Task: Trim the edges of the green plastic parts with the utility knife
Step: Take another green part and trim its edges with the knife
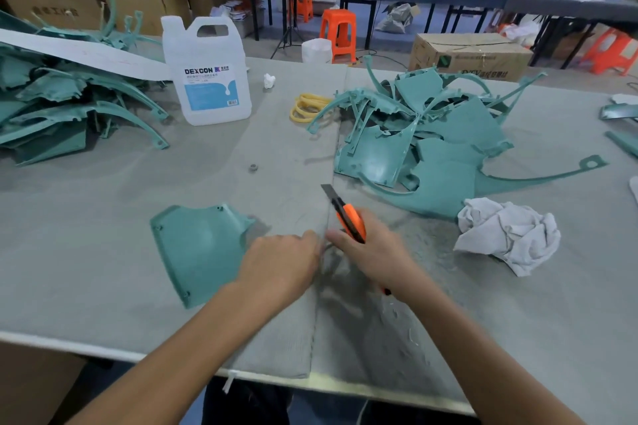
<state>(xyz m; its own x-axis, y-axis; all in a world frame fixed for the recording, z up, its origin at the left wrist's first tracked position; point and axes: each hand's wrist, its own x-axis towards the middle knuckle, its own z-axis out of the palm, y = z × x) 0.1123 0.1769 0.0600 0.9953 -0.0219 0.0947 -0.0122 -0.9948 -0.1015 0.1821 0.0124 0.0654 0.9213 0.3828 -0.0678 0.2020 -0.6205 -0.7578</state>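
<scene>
Centrally, the right hand (373, 252) is clenched round the orange utility knife (348, 217), blade extended and angled away from the body, while the left hand (283, 259) has its curled fingers beside the right thumb; whether they pinch anything cannot be told. One green plastic part (196, 252) lies flat beside the left wrist, apparently staged within reach, with the right heap (442, 148) and left heap (51, 103) of like parts farther off. Grey felt matting (207, 176), likely there to spare the parts scratches, covers the bench, with a crumpled rag (507, 235) and a DEXCON jug (207, 76); cartons (51, 0) and orange stools (338, 31) stand behind.
</scene>
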